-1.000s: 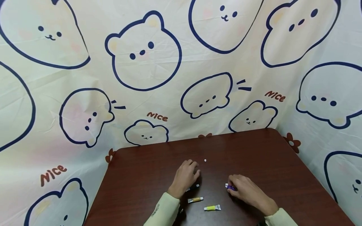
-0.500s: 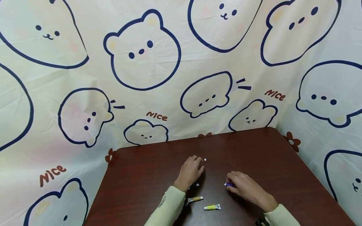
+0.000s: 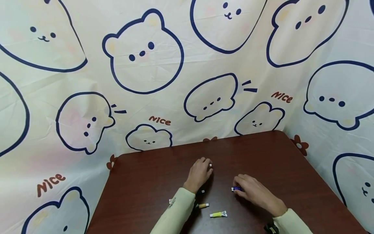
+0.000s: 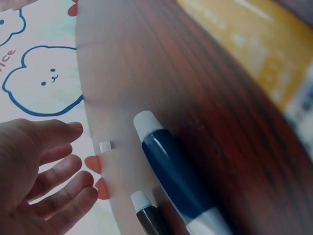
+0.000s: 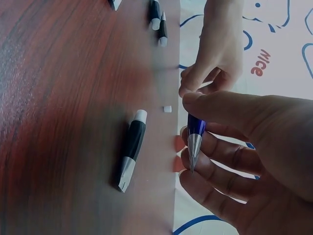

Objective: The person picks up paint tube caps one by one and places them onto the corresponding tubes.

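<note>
My right hand (image 3: 257,193) pinches a small purple-blue paint tube (image 5: 196,125) between thumb and fingers. The tube's silver crimped end shows below the thumb in the right wrist view. Farther left on the table, my left hand (image 3: 199,174) reaches out with loosely bent fingers, nothing visibly held. A tiny white cap (image 3: 210,165) lies right by its fingertips. In the left wrist view, a gap shows between the fingers and the cap (image 4: 105,147).
Nearer me lie a yellow paint tube (image 3: 218,214) and an ochre one (image 3: 203,205), partly behind the left sleeve. Dark blue (image 4: 176,171) and black (image 4: 151,220) tubes lie by the left wrist. The brown table (image 3: 248,149) meets a printed cloth (image 3: 146,107) at the back.
My left hand has moved forward and right across the table to the white cap. The right hand keeps its hold on the purple-blue tube and has shifted slightly forward.
</note>
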The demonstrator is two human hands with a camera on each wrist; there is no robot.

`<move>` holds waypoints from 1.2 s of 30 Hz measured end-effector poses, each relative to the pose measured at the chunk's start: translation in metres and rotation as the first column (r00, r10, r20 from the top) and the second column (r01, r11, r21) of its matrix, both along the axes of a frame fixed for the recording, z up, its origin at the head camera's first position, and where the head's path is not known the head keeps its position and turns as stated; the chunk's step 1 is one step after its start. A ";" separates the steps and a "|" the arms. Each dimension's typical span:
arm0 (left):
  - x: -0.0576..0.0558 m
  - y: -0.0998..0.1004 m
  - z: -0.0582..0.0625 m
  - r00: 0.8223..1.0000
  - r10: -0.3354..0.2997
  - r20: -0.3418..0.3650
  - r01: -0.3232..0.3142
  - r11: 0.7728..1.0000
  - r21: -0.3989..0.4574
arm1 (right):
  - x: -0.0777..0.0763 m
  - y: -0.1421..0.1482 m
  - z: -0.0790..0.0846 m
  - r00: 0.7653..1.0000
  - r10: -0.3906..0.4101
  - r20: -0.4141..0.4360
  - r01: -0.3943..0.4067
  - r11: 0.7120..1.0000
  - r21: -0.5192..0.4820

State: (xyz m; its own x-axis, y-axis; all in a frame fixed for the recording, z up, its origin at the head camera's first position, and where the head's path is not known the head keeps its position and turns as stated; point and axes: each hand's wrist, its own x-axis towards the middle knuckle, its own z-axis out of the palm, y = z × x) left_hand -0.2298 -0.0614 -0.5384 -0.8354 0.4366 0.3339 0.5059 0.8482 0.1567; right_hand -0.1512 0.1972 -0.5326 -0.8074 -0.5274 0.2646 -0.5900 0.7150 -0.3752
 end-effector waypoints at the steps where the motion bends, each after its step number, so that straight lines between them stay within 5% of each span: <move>1: -0.001 0.001 0.000 1.000 0.000 0.002 0.000 1.000 0.003 | 0.000 0.000 0.000 1.000 -0.002 0.006 0.002 1.000 0.002; 20: -0.022 0.012 -0.010 0.997 0.012 0.072 -0.009 0.999 -0.051 | 0.000 0.004 0.007 0.999 -0.001 0.034 0.000 1.000 0.018; 36: -0.023 0.020 -0.012 0.995 0.044 0.089 -0.032 0.991 -0.131 | 0.002 0.004 0.014 0.999 -0.030 0.040 0.029 0.999 0.027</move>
State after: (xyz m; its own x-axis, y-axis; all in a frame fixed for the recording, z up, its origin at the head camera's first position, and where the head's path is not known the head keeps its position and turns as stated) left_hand -0.2529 -0.0419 -0.5504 -0.8767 0.4383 0.1982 0.4613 0.8829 0.0882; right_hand -0.1495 0.2015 -0.5186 -0.8324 -0.5095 0.2180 -0.5533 0.7418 -0.3790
